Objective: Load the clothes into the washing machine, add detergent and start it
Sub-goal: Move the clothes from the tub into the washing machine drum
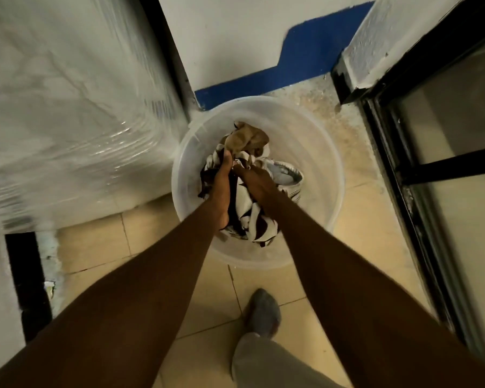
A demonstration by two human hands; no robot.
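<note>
A clear plastic basin [317, 152] stands on the tiled floor and holds a heap of clothes [252, 217]: dark-and-white patterned cloth, a tan piece at the far side and a pale grey piece at the right. Both my arms reach down into the basin. My left hand [221, 189] is closed on the dark patterned cloth at the left of the heap. My right hand [256, 182] grips cloth in the middle, fingers buried in the folds. The big white appliance wrapped in plastic film [67, 107] at the left looks like the washing machine.
A white wall with a blue painted band [297, 68] rises behind the basin. A black-framed glass door [431, 169] runs along the right. My foot in a grey shoe [262, 312] stands on the beige tiles just below the basin.
</note>
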